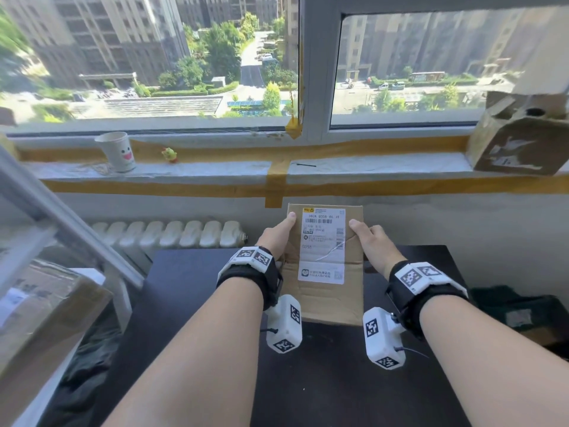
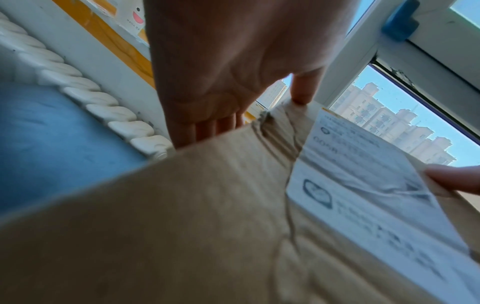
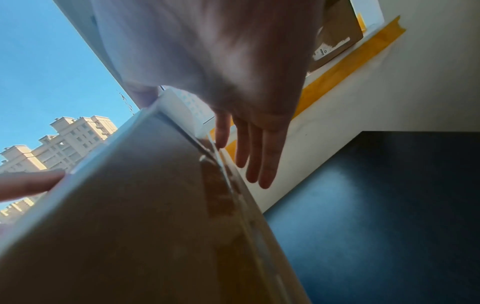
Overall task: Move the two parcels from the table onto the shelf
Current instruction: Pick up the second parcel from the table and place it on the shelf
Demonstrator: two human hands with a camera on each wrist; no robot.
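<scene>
Item: parcel (image 1: 323, 291), cardboard, labelled. Sat lifted above the table (image 1: 197, 291), clamped between left hand (image 1: 277, 235) and right hand (image 1: 374, 245), thumbs on top. Advised: keep level, swing toward shelf (image 1: 61, 211) left of the left hand.

Bright daylight is streaming through the window (image 1: 160, 57) beyond the hands. Both wrist views are blurring the near cardboard, and edges are bending.
</scene>
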